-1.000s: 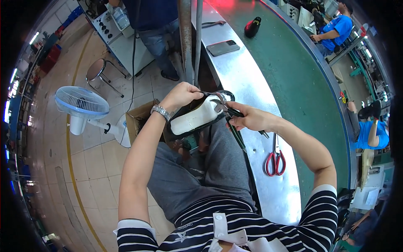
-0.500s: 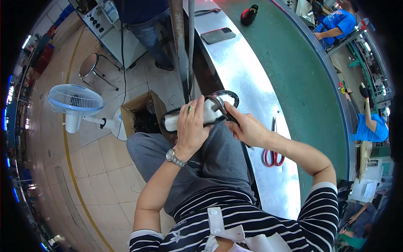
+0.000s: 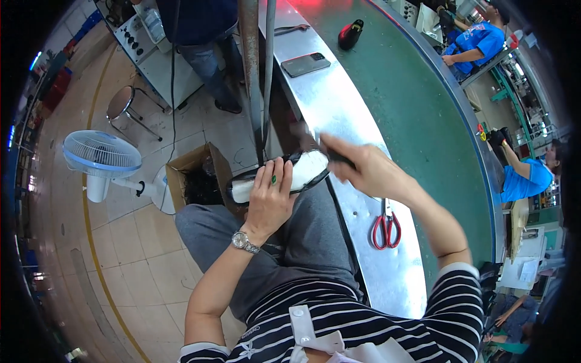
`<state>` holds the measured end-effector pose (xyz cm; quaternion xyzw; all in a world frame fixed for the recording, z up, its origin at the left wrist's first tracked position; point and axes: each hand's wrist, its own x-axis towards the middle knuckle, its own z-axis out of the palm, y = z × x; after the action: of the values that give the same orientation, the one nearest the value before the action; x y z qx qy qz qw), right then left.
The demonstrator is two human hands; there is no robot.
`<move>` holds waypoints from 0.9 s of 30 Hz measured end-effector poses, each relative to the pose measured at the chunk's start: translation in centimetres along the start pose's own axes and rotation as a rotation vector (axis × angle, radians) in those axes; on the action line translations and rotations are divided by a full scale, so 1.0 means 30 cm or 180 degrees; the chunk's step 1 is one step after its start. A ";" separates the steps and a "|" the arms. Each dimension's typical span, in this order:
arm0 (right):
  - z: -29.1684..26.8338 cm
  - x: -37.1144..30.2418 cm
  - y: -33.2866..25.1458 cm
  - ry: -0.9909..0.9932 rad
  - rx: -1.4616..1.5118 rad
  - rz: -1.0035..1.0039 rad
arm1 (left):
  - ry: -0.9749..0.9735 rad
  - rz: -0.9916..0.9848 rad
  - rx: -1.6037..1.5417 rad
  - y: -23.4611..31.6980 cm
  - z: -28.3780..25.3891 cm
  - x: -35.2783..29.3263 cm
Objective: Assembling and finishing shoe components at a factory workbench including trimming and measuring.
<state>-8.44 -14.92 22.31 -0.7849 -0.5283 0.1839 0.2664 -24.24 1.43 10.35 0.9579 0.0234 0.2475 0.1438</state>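
Observation:
A black shoe [image 3: 313, 164] lies sole up across my lap, its white bottom ringed by the black upper's edge. Wrapped over its middle, my left hand [image 3: 269, 196] holds it steady, with a ring and a wristwatch on that side. My right hand [image 3: 370, 167] is closed on a dark metal hand tool [image 3: 307, 140], whose head is smeared by motion over the shoe's far right end. The blur hides the tool's exact kind and whether it touches the shoe. Red-handled scissors [image 3: 386, 231] lie on the metal ledge, close to my right forearm.
The metal ledge [image 3: 345, 109] also bears a phone [image 3: 305, 65]. Another black shoe [image 3: 350, 34] stands on the green belt [image 3: 417, 139]. Upright poles [image 3: 250, 78] rise ahead. An open carton [image 3: 200, 181] and a fan [image 3: 101, 151] stand at left; people work nearby.
My right hand has drawn slightly right and upward, lifting the tool's head off the shoe's white bottom. My left hand has shifted a little down the shoe.

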 end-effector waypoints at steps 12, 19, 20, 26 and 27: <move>0.141 0.031 0.085 0.0923 0.0432 0.0818 | -0.0046 0.0092 0.0135 0.005 0.014 0.026; 0.118 0.034 0.037 0.0397 0.0604 0.1085 | -0.0059 -0.0024 0.0207 -0.002 0.011 0.019; 0.127 0.028 0.032 0.0996 0.1098 0.1269 | -0.0063 0.0009 0.0225 0.005 0.012 0.024; 0.098 0.037 0.089 -0.0309 -0.0324 0.0900 | -0.0096 -0.0032 0.0278 0.003 0.024 0.021; 0.115 0.042 0.076 0.0322 0.0144 0.0967 | -0.0075 0.0001 0.0316 0.005 0.020 0.017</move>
<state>-8.26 -13.68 18.18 -0.8579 -0.3851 0.1941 0.2793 -23.50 1.20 10.13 0.9667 0.0338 0.2349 0.0963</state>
